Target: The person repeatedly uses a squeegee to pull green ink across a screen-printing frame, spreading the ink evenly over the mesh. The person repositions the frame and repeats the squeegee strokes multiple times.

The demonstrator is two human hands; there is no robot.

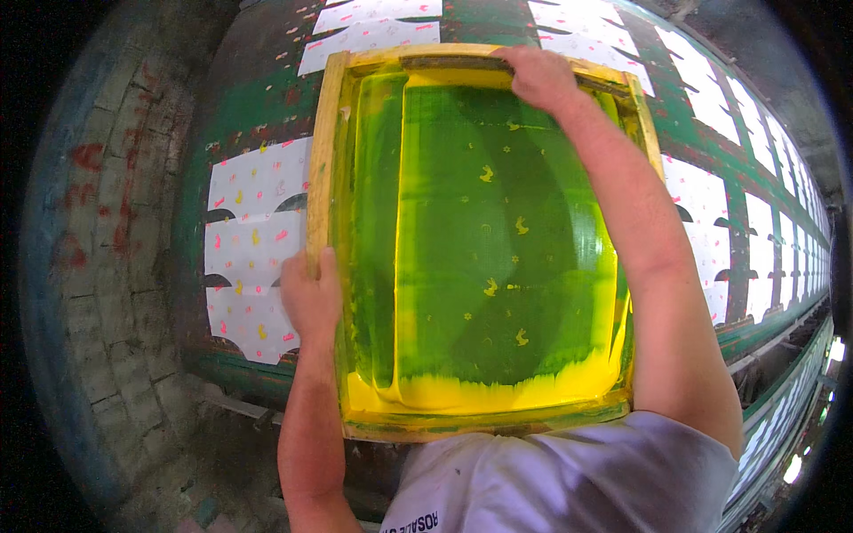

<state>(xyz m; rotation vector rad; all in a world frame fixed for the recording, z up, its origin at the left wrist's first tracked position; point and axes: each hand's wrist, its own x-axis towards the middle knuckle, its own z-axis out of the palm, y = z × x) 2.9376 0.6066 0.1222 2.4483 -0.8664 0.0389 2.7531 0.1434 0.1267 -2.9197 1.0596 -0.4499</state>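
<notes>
A wooden screen-printing frame lies tilted across the middle, in front of my body. Its green mesh carries small rabbit and flower shapes, and thick yellow ink pools along the near and right inner sides. My left hand is closed round the frame's left side. At the far rim, my right hand is closed on the frame beside a dark squeegee; whether it grips the squeegee too, I cannot tell. White printed fabric pieces with pink and yellow motifs show left of the frame.
A long green table bears more white pieces in rows running off to the right. Others lie beyond the frame. A block wall with red marks stands at the left.
</notes>
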